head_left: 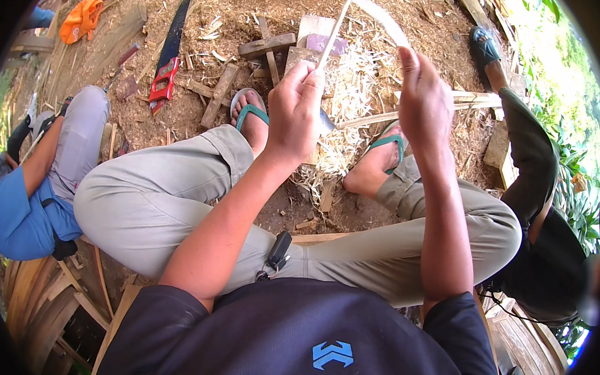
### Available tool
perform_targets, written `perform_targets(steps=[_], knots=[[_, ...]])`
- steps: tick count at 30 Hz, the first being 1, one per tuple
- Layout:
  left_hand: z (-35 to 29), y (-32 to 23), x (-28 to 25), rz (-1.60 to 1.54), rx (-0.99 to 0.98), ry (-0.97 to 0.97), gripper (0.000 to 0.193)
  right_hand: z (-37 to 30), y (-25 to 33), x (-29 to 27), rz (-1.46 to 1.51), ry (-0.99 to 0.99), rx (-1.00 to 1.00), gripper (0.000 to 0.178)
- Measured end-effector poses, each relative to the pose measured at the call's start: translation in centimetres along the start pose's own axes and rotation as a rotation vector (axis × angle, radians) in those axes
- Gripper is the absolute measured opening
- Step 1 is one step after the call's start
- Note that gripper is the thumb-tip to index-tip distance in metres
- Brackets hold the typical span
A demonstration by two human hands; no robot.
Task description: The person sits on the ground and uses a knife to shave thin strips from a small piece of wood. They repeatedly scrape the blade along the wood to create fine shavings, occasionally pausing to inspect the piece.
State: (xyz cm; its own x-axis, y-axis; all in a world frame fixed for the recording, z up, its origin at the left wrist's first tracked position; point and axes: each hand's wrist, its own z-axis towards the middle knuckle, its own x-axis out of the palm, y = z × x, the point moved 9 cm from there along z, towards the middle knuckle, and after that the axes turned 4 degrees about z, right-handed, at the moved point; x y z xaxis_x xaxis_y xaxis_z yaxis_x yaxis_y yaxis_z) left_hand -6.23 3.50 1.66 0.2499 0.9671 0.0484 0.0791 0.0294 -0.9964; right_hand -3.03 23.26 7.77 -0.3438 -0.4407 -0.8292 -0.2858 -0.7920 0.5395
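My left hand (pixel 296 109) is closed around a thin pale wooden strip (pixel 335 32) that rises away from me. My right hand (pixel 423 99) is closed, thumb up, on a curved pale strip (pixel 382 19). At the top the two strips meet or nearly meet; I cannot tell whether they are one bent piece. Just below my left hand a bit of grey metal, like a blade (pixel 326 124), shows; the hand hides the rest. Beneath the hands lies a heap of wood shavings (pixel 363 89), with a wooden block (pixel 316 27) behind it.
A handsaw with a red handle (pixel 164 82) lies at the left, near crossed wood pieces (pixel 270 47). An orange cloth or bag (pixel 82 20) is at the far left. People sit on both sides, one in a blue shirt (pixel 24 207), one in dark trousers (pixel 533 145).
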Motion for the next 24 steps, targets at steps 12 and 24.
perform_targets(steps=[12,24], knots=[[0.0,-0.8,-0.9,0.051,-0.05,-0.06,0.022,-2.0,3.9,2.9,0.061,0.29,-0.178,0.044],[0.5,-0.7,-0.6,0.043,-0.025,-0.006,0.021,-2.2,2.2,2.9,-0.086,0.089,-0.112,0.04]])
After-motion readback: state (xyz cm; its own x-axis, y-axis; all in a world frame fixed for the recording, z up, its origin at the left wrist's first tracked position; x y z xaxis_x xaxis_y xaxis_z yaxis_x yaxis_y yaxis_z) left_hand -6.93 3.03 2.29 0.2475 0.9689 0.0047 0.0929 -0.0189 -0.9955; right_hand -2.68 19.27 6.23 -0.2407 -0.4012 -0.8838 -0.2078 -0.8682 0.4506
